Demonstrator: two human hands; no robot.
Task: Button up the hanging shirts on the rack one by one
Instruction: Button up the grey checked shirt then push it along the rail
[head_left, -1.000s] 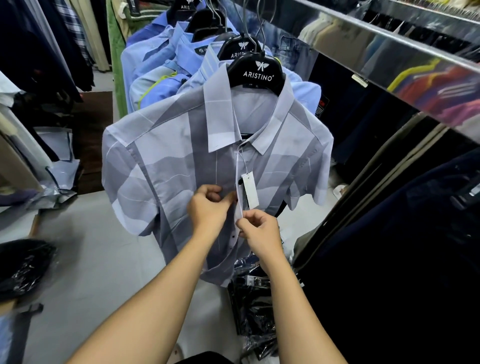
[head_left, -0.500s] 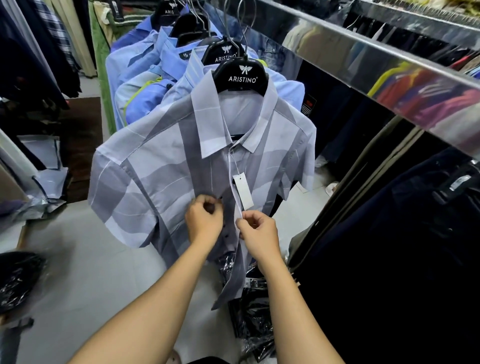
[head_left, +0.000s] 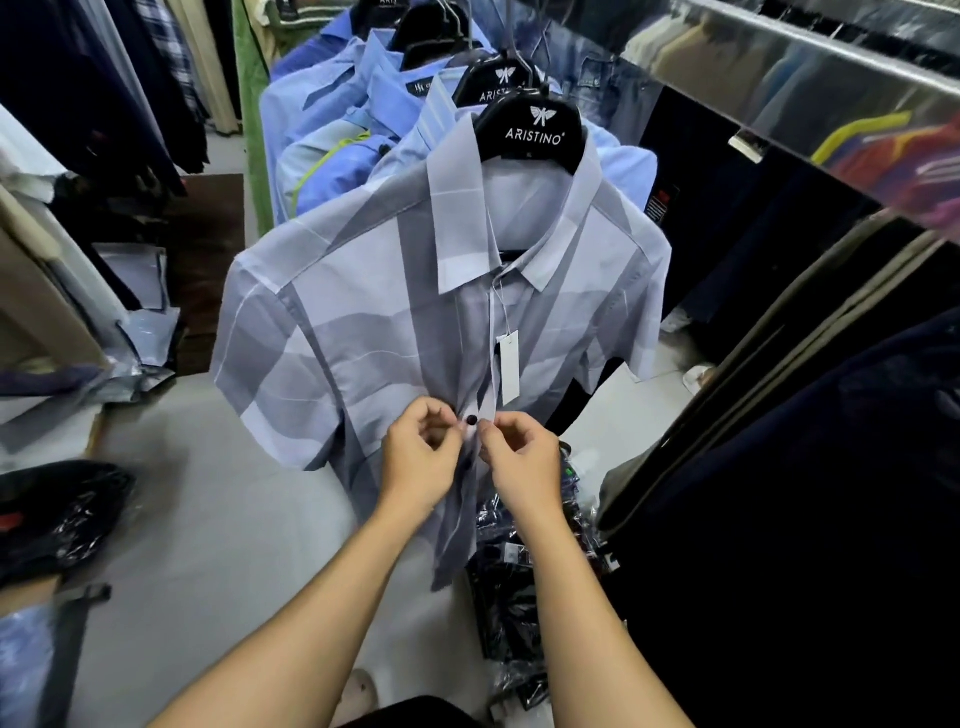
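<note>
Both hands, left hand (head_left: 421, 457) and right hand (head_left: 522, 460), pinch the grey-blue patterned short-sleeved shirt (head_left: 363, 332) beside 1 dark button (head_left: 471, 420); lower placket hangs open, blue shirts (head_left: 332, 124) wait behind.

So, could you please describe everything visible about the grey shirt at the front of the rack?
The grey shirt is short-sleeved, thin woven fabric in pale and darker grey blocks. It hangs on a black hanger; a white tag dangles at the placket. The left hand and right hand pinch the placket beside a dark button.
</note>
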